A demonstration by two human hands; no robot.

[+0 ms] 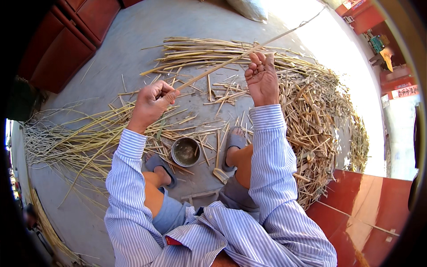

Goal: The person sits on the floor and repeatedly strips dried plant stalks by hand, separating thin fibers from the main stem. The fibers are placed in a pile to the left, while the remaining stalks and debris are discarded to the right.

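Note:
My left hand point(153, 101) is closed, pinching the lower end of a long, thin, pale stalk point(218, 66) between thumb and fingers. The stalk slants up and away to the right, ending in a wispy tip near the far edge. Palm up, my right hand point(262, 80) is under the stalk's middle, its fingers loosely bent and apart. The stalk passes just beyond its fingertips; whether they touch it is hard to tell. Below, between my feet, a round metal pot point(186, 151) holds murky liquid with a bit of stalk in it.
Long peeled stalks point(200, 49) lie across the floor ahead. A heap of dry husks and scraps point(311, 120) spreads on the right, and thin branching stalks point(84, 138) on the left. Dark red sofas point(62, 49) stand far left; a pale sack point(249, 9) is at the back.

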